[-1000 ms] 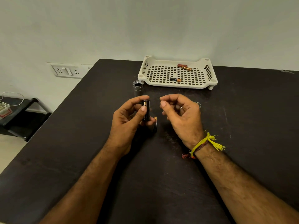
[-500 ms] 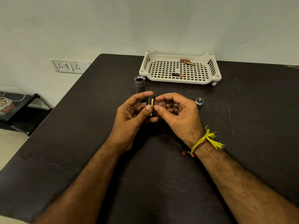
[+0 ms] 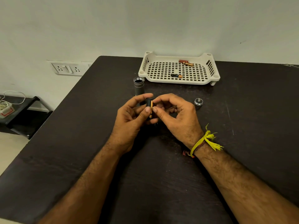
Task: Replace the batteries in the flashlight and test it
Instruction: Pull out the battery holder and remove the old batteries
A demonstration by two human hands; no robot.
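Wall socket panel (image 3: 68, 68): on the wall past the bench's left edge, near its far left corner.
Side shelf (image 3: 24, 117): low and dark, left of the bench, with white cable and a small box on it.
Bench (image 3: 80, 143): dark wood-grain top, carrying everything below.
Flashlight body (image 3: 138, 86): a dark tube with a silver threaded rim, open end showing, standing just off the tray's near left corner and just beyond the left hand's fingers.
Left hand (image 3: 129, 125): grip curled round a black battery holder (image 3: 149, 101), thumb on its near side, fingers behind it, held above the middle of the bench.
Battery in the holder (image 3: 151, 109): copper and black, lying lengthwise along the holder's open slot, between both thumbs.
Right hand (image 3: 176, 117): grip pinching that battery with thumb and forefinger, pressed against the holder; the other fingers curled in.
Tray (image 3: 178, 81): cream, perforated, at the bench's far edge; one black and copper battery (image 3: 176, 76) near its front, two copper ones (image 3: 186, 62) touching each other at its back.
Tail cap (image 3: 198, 102): silver, spring end up, on the bench just right of the right hand.
Wrist thread (image 3: 205, 141): yellow, tied on the right wrist.
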